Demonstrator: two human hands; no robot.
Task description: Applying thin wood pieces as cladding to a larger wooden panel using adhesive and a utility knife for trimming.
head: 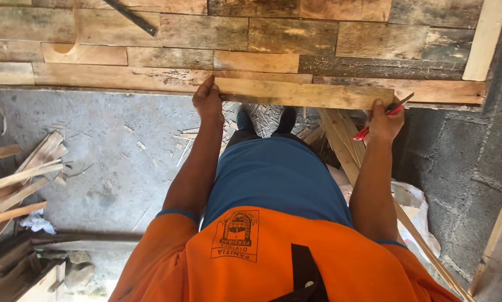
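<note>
I look down past an orange shirt and blue shorts at a panel of rough wooden planks (150,28). A short pale wooden strip (301,93) lies along the panel's near edge. My left hand (208,100) grips the strip's left end. My right hand (384,120) presses against the strip's right end while holding a red pencil (381,118) that sticks out past the fingers.
Loose wooden slats (21,179) are piled on the grey concrete floor at the left. More long slats (346,151) lean under the panel by my right leg, next to a white bag (416,207). A grey block wall (475,156) stands at the right.
</note>
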